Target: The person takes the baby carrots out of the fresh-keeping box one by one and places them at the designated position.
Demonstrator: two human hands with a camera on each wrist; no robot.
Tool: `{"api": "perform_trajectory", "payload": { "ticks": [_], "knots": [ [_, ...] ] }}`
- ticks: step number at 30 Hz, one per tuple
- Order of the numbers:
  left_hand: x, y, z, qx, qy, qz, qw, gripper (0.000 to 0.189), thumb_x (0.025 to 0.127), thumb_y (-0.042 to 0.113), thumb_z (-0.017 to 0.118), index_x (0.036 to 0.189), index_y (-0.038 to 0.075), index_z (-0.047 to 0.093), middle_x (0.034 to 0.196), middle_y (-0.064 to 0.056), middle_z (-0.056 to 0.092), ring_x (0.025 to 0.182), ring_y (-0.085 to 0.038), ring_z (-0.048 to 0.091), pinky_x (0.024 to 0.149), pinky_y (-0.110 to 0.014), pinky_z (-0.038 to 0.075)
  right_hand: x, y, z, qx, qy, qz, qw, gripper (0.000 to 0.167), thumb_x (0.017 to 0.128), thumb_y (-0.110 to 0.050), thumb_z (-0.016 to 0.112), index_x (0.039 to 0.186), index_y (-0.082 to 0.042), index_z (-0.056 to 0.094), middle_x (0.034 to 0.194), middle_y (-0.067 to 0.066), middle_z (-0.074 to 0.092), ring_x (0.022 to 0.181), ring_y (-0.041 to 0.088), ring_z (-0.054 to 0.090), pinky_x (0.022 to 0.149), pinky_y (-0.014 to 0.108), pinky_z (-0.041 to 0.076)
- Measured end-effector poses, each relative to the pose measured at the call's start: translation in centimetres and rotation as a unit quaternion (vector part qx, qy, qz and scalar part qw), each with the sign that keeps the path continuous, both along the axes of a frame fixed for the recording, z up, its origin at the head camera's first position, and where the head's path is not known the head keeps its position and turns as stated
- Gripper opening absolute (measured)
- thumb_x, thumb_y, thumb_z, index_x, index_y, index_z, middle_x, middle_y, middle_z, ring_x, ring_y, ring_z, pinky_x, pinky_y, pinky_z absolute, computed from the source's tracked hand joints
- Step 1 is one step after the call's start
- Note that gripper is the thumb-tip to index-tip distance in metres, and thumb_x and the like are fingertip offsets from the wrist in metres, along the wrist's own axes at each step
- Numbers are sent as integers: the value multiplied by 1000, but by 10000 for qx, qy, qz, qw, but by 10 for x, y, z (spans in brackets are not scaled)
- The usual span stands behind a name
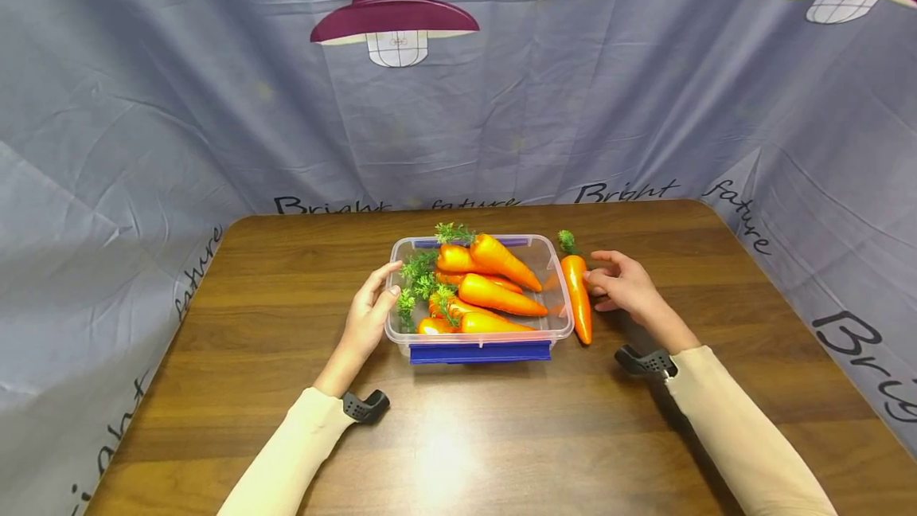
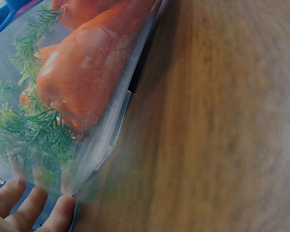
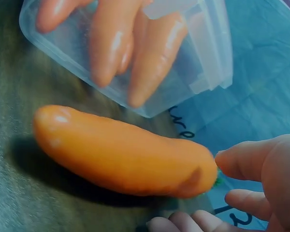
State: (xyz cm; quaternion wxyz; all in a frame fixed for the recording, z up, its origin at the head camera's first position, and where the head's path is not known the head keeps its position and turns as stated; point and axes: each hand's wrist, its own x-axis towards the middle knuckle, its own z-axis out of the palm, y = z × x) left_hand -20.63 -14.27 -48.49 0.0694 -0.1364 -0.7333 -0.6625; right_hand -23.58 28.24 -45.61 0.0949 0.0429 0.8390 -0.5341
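Note:
A clear plastic box (image 1: 481, 339) with blue clips holds several orange carrots (image 1: 501, 295) with leafy green tops (image 1: 423, 287). My left hand (image 1: 368, 317) rests against the box's left side; its thumb and index finger are at the rim, and in the left wrist view fingertips (image 2: 63, 212) touch the outer wall. One loose carrot (image 1: 577, 301) lies on the table just right of the box, its green top pointing away. Beside this carrot is my right hand (image 1: 625, 287), thumb and fingers apart; in the right wrist view the thumb is at the carrot's thick end.
The brown wooden table (image 1: 458, 436) carries the box near its far edge. A grey-blue curtain (image 1: 501, 118) with printed lamps and lettering hangs behind and around the table. Dark wrist mounts (image 1: 365, 407) are on both sleeves.

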Motion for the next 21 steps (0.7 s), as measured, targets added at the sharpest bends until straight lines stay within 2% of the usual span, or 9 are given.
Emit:
{"api": "perform_trajectory", "payload": {
  "ticks": [6,12,17,21],
  "knots": [
    [0,0,1,25,-38,-33,10000,44,101,2,47,145,-5,48,155,-26,45,144,-39,41,103,-8,40,2,-2,18,147,311,-13,9994,61,100,-12,59,151,8,34,123,35,59,75,11,66,63,34,63],
    [0,0,0,38,-53,-7,10000,44,101,1,48,144,-6,48,155,-25,45,142,-36,43,104,-9,40,3,-20,52,178,902,172,9956,55,98,-11,61,147,5,42,117,25,62,78,5,66,64,30,62],
    [0,0,0,77,22,-42,10000,43,101,0,47,144,-7,47,154,-27,45,148,-35,36,108,-8,36,7,-49,77,178,1281,758,9887,51,97,-8,63,144,3,48,125,32,62,81,0,66,67,30,62],
    [0,1,1,86,-2,-37,10000,43,102,0,47,144,-6,47,154,-26,45,145,-26,41,107,-9,37,10,-77,83,361,1239,1540,9796,47,94,-6,66,140,1,54,122,31,65,85,17,71,69,33,62]
  ]
}}
